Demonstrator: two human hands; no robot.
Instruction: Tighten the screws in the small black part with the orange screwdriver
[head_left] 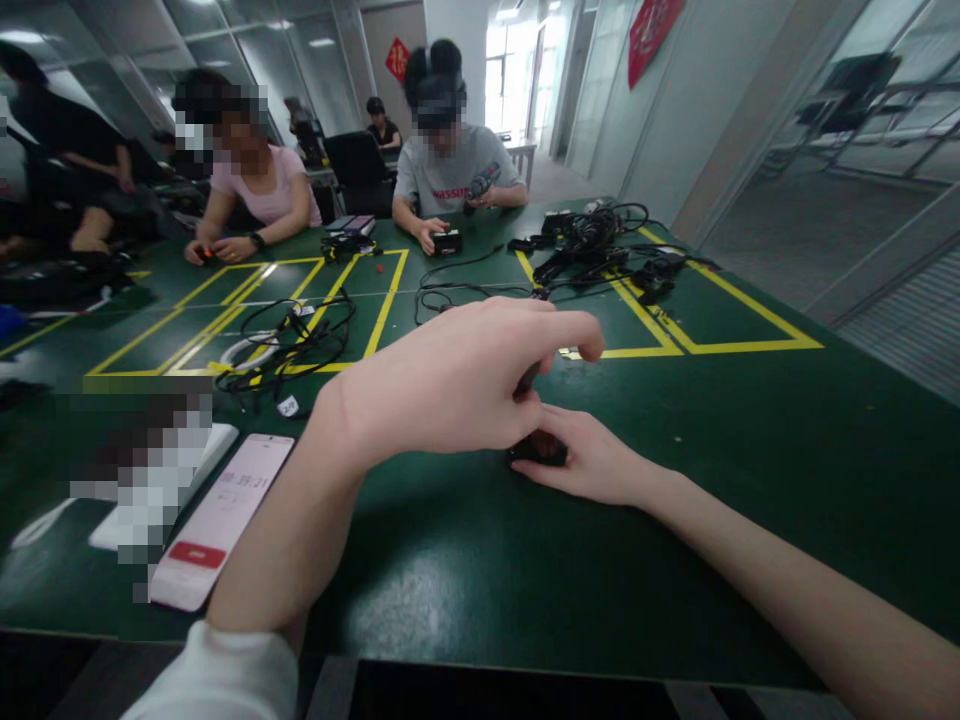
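Observation:
My left hand (457,375) is bent over at the wrist in the middle of the view, above the table. Its thumb and fingers close round a dark thing (529,380), mostly hidden behind them, so I cannot make out its kind. The index finger juts forward, crooked. Just below and to the right, my right hand (596,458) grips a small black glossy object (541,449) down at the tabletop. Both hands are close together, and the left thumb covers part of that black object.
On the green table (750,470) a phone with a timer (232,490) lies left of my forearm, beside a white object (157,500). Cable bundles lie ahead, left (300,335) and right (592,240). Two people sit opposite; one holds a power drill (484,182).

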